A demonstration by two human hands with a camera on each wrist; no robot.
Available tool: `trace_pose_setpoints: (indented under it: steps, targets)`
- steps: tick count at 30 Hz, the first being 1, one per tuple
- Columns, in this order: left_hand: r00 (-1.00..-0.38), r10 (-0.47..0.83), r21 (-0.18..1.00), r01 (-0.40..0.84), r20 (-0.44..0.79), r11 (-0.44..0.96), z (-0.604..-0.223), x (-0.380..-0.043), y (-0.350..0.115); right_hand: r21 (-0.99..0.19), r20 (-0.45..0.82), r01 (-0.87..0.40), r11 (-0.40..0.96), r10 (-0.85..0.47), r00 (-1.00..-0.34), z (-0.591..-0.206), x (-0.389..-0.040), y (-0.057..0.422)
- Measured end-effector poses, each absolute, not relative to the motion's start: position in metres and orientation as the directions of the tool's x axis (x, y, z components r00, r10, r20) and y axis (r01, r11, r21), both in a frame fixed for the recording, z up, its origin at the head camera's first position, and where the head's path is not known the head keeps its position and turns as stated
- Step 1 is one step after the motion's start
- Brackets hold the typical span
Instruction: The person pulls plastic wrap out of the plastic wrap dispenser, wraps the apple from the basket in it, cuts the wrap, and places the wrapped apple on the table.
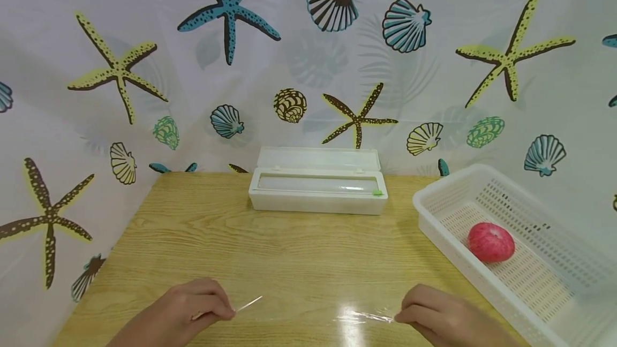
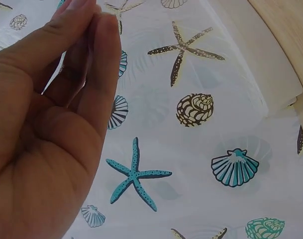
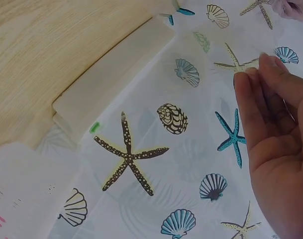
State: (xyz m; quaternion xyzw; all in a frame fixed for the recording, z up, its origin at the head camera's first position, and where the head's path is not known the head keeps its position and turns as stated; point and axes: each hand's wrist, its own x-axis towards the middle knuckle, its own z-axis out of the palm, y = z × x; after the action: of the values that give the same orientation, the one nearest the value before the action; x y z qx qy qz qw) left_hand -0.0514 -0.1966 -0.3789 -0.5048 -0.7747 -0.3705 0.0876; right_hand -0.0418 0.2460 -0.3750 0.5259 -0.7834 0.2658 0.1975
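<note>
A clear sheet of plastic wrap [image 1: 368, 316] stretches low over the front of the table, seen mainly by its glints and creased edges. My left hand [image 1: 193, 304] pinches its left side between thumb and fingertips, and a thin bright edge runs from them. At the other side, my right hand [image 1: 438, 315] pinches a gathered, shiny corner. Both wrist views show thumb against fingertips on the left hand [image 2: 47, 119] and the right hand [image 3: 280, 134]. The film hardly shows there.
At the back of the wooden table [image 1: 289, 250] stands a white wrap dispenser box [image 1: 318, 203], lid raised, with a green slider at its right end. To the right, a white plastic basket [image 1: 463, 262] holds a red apple [image 1: 490, 242]. A patterned sheet [image 1: 318, 58] hangs behind.
</note>
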Motion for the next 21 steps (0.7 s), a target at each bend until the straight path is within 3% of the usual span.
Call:
trace_pose_setpoints:
  steps: [10, 15, 21]
  targets:
    - [-0.535, 0.76, 0.58, 0.771, 0.368, 0.262, -0.388, -0.051, -0.192, -0.252, 0.486, -0.922, 0.295, -0.785, -0.385, -0.385, -0.042, 0.247]
    - [-0.542, 0.78, 0.6, 0.75, 0.313, 0.28, -0.391, -0.052, -0.19, -0.209, 0.516, -0.942, 0.264, -0.788, -0.335, -0.392, -0.045, 0.246]
    - [-0.556, 0.793, 0.597, 0.733, 0.25, 0.326, -0.395, -0.054, -0.187, -0.207, 0.499, -0.943, 0.261, -0.801, -0.331, -0.399, -0.046, 0.245]
